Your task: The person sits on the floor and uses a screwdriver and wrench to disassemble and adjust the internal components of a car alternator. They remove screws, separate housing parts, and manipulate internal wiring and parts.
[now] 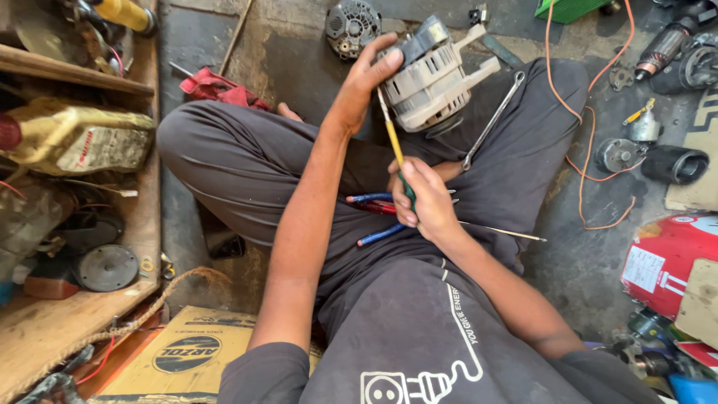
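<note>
I sit cross-legged on a workshop floor. My left hand (366, 82) grips a grey alternator (434, 75) held above my knee. My right hand (422, 198) clenches a yellow-handled screwdriver (395, 150), its tip up against the housing. The casing looks closed, so opening seems barely begun. A spanner (490, 123) rests on my thigh.

Auto-electric repair workshop, floor-level. Evidence: stained concrete floor (299, 67); alternators (351, 26), armature (662, 49), small motors (621, 153) scattered about; spanner (493, 120) on worker's lap; orange wire (580, 135) trailing; grimy oil jug (75, 138) on cluttered wooden shelf (45, 329); red rag (217, 88); cardboard carton (179, 352).
</note>
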